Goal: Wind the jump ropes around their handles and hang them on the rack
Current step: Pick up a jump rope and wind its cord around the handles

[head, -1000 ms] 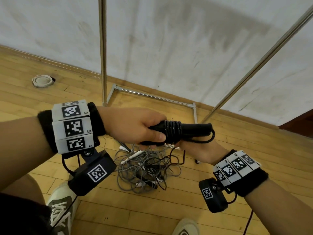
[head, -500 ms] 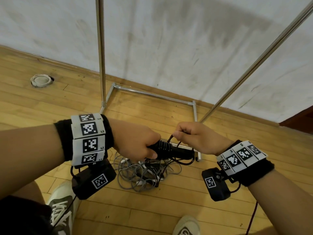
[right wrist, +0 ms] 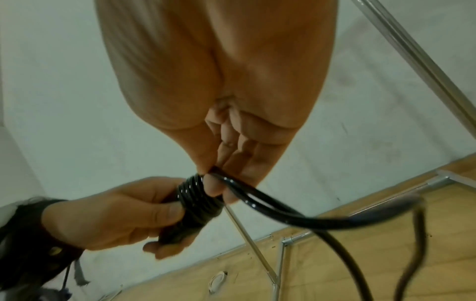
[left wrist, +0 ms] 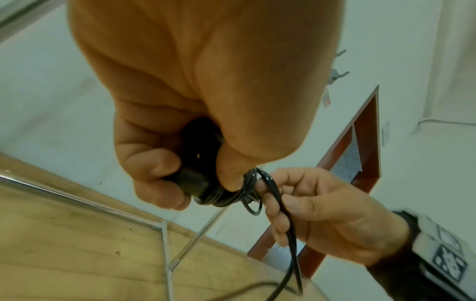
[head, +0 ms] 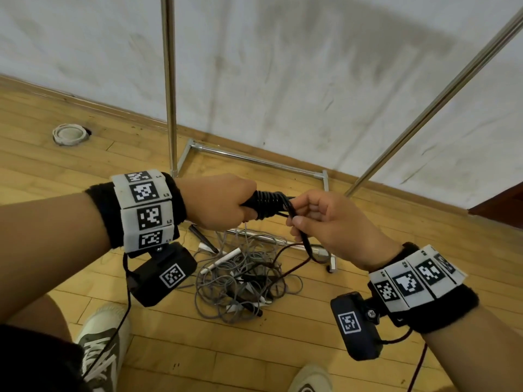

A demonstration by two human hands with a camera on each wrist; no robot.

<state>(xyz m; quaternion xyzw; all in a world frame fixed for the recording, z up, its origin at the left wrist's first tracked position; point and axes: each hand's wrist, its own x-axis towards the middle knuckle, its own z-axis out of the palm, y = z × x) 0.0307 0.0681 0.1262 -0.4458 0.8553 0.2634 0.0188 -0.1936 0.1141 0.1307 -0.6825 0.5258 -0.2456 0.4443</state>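
Observation:
My left hand grips the black handles of a jump rope, with several turns of black rope coiled round them. Just to the right, my right hand pinches the loose black rope close to the coils. In the left wrist view the handles sit in my curled fingers and the rope runs down through the right hand's fingers. The right wrist view shows the coils and the free rope looping down. The rack stands behind, with a slanted pole on the right.
A tangled pile of grey and black jump ropes with white handles lies on the wooden floor below my hands, inside the rack's base frame. A round white fitting sits in the floor at far left. My shoes are at the bottom.
My right hand has gone round the handles, from beneath them to above and now to the right, drawing the rope along. Both hands have risen a little.

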